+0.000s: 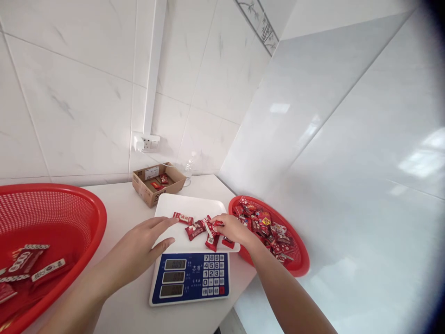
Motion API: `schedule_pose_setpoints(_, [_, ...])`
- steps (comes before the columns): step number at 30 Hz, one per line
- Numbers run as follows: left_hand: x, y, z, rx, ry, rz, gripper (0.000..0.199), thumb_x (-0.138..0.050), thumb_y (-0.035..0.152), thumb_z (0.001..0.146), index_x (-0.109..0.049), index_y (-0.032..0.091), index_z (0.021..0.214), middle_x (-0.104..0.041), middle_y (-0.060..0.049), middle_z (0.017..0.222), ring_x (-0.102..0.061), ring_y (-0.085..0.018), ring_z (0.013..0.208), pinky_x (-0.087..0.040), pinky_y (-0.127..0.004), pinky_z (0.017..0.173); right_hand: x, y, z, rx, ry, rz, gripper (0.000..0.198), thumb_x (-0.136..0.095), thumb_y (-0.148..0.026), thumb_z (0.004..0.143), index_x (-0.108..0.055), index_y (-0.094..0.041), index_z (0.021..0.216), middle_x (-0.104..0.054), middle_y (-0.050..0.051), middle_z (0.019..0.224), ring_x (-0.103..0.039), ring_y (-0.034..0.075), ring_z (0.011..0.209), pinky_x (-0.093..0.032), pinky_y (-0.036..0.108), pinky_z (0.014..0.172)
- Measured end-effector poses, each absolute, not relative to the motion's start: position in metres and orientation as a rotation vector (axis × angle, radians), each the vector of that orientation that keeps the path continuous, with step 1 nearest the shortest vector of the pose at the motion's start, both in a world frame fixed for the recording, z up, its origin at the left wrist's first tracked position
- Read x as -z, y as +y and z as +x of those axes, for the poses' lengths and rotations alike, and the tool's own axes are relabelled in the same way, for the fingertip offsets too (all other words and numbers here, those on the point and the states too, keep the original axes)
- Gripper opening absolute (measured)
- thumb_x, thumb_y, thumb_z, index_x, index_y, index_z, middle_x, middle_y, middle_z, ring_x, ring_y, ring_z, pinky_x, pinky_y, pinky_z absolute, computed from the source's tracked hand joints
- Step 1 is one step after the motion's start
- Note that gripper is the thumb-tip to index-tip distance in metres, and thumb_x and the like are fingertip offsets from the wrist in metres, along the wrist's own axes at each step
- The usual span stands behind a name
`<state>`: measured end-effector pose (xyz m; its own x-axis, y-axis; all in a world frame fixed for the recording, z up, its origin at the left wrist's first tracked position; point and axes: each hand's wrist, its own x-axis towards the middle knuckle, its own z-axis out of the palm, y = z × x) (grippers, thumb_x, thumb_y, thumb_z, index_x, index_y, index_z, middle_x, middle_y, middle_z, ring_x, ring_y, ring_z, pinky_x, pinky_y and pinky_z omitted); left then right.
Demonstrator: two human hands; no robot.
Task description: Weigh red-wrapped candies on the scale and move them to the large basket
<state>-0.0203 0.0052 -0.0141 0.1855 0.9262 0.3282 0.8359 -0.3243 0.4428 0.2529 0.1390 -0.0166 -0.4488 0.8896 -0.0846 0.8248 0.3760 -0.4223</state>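
Note:
A white weighing tray [170,204] sits on a digital scale [189,279] with a blue keypad panel. Several red-wrapped snacks lie on the tray, among them a small packet [183,218] at the left and a darker red packet [195,229] in the middle. My left hand [148,243] is over the tray's left edge, thumb and fingers apart and holding nothing, its fingertips close to the small packet. Above the right part of the pile, my right hand [230,228] has its fingers closed on a red snack packet [218,223], partly hidden by them.
To the left stands a large red plastic basket [99,218] with packets inside. Another red basket [301,250], full of red snacks, is at the right beside the table [121,278]. Behind the scale are a cardboard box [142,189] and a clear bottle [189,166] near the wall.

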Motion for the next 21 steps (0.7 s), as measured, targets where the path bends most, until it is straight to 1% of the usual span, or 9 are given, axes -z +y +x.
schedule_pose_setpoints(5, [0.014,0.005,-0.021,-0.847,1.709,2.306,0.043,-0.040,0.045,0.095,-0.053,0.029,0.133,-0.063,-0.006,0.132,-0.062,-0.026,0.114,-0.053,-0.038,0.092,0.020,0.141,0.242,-0.471,-2.380,-1.502,0.033,-0.049,-0.017,0.087,-0.069,-0.020,0.114,-0.067,0.009,0.119,-0.062,0.022,0.110,-0.044,0.033,0.097])
schedule_pose_setpoints(10, [0.014,0.005,-0.022,-0.856,1.714,2.311,0.043,-0.040,0.045,0.095,-0.053,0.029,0.133,-0.063,-0.006,0.132,-0.062,-0.026,0.114,-0.053,-0.038,0.092,0.017,0.143,0.225,-0.476,-2.446,-1.397,0.033,-0.046,-0.019,0.090,-0.068,-0.021,0.115,-0.068,0.005,0.122,-0.059,0.020,0.115,-0.042,0.031,0.100])
schedule_pose_setpoints(13, [0.013,0.005,-0.020,-0.854,1.686,2.318,0.042,-0.040,0.043,0.096,-0.053,0.029,0.133,-0.063,-0.006,0.131,-0.063,-0.026,0.114,-0.053,-0.037,0.091,0.014,0.141,0.206,-0.431,-2.602,-1.282,0.037,-0.044,-0.018,0.090,-0.067,-0.022,0.119,-0.065,0.005,0.128,-0.056,0.021,0.119,-0.041,0.033,0.100])
schedule_pose_setpoints(15, [0.012,0.005,-0.019,-0.853,1.669,2.319,0.041,-0.041,0.042,0.096,-0.053,0.029,0.132,-0.064,-0.006,0.130,-0.063,-0.025,0.113,-0.053,-0.037,0.091,0.012,0.140,0.193,-0.402,-2.694,-1.233,0.039,-0.044,-0.019,0.090,-0.065,-0.024,0.122,-0.063,0.004,0.130,-0.056,0.022,0.120,-0.042,0.034,0.098])
schedule_pose_setpoints(17, [0.011,0.004,-0.018,-0.856,1.661,2.321,0.040,-0.041,0.041,0.095,-0.054,0.030,0.132,-0.064,-0.005,0.129,-0.063,-0.025,0.112,-0.053,-0.037,0.091,0.010,0.137,0.183,-0.410,-2.764,-1.247,0.038,-0.045,-0.021,0.090,-0.067,-0.028,0.121,-0.065,0.004,0.128,-0.058,0.024,0.117,-0.044,0.033,0.093])
schedule_pose_setpoints(21, [0.011,0.002,-0.018,-0.853,1.665,2.312,0.040,-0.042,0.041,0.095,-0.053,0.030,0.132,-0.065,-0.005,0.129,-0.065,-0.025,0.109,-0.054,-0.037,0.088,0.006,0.131,0.179,-0.482,-2.831,-1.278,0.032,-0.050,-0.023,0.087,-0.072,-0.031,0.110,-0.072,0.003,0.112,-0.064,0.023,0.105,-0.045,0.030,0.086])
